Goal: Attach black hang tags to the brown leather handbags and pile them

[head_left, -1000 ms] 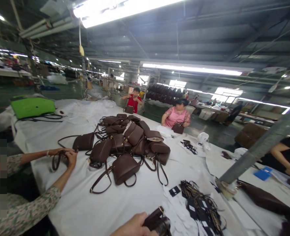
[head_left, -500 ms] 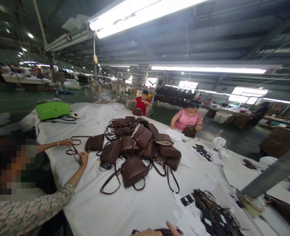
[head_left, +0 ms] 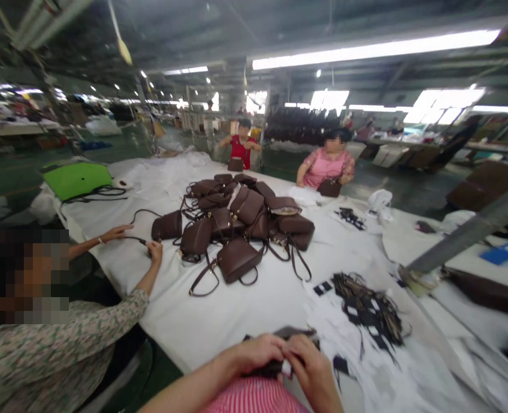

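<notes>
Close to my body at the table's near edge lies a dark brown handbag (head_left: 294, 331), mostly covered by my hands. My left hand (head_left: 260, 354) comes in from the left with its fingers closed on the bag's top. Right against it, my right hand (head_left: 309, 362) is closed too, and the fingertips of both meet over the bag. A small white piece (head_left: 286, 367), perhaps a tag, shows just below the fingers. What exactly the fingertips pinch is hidden.
A heap of brown handbags (head_left: 240, 255) covers the table's middle. Black tags with cords (head_left: 369, 312) lie to the right, before a grey post (head_left: 447, 241). A co-worker's floral sleeve (head_left: 107, 321) reaches in from the left, handling a strap. Two more people stand across the table.
The view has tilted down, bringing my hands and forearms fully into sight, together at the bag. The co-worker on the left has shifted the strap in their hands.
</notes>
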Tool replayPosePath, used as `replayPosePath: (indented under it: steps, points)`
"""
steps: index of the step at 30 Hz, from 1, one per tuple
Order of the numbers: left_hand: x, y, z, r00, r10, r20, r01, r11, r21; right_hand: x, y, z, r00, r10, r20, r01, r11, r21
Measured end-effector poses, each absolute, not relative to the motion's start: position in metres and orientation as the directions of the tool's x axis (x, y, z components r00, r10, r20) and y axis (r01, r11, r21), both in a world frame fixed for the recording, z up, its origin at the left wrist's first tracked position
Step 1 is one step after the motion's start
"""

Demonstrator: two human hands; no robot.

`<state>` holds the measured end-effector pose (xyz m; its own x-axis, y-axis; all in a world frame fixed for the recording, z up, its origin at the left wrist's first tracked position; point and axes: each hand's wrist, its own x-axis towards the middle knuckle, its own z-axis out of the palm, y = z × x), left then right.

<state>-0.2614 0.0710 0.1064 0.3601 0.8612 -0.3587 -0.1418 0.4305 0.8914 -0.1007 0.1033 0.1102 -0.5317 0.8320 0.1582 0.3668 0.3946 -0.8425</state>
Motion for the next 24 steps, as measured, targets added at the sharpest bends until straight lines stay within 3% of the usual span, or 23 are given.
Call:
replayPosePath:
  steps: [4, 11, 13, 17, 24]
  points:
    - [-0.257, 0.069, 0.122, 0.398, 0.812, -0.427, -0.185, 0.528, 0.829, -0.099, 0.099, 0.129, -0.454, 0.885, 0.107, 0.355, 0.289, -0.889]
    - [-0.254, 0.071, 0.112, 0.381, 0.807, -0.452, -0.088, 0.518, 0.851, -0.095, 0.102, 0.130, -0.350, 0.936, -0.049, 0.242, 0.040, -0.970]
    - [-0.255, 0.071, 0.113, 0.366, 0.822, -0.436, -0.057, 0.487, 0.872, -0.094, 0.103, 0.132, -0.367, 0.917, -0.154, 0.182, -0.091, -0.979]
    - [-0.255, 0.074, 0.116, 0.349, 0.861, -0.369, -0.042, 0.408, 0.912, -0.094, 0.104, 0.136, -0.411, 0.842, -0.349, 0.102, -0.338, -0.936]
    - [-0.253, 0.077, 0.110, 0.183, 0.935, -0.302, -0.002, 0.308, 0.951, -0.095, 0.102, 0.127, -0.373, 0.801, -0.469, 0.083, -0.475, -0.876]
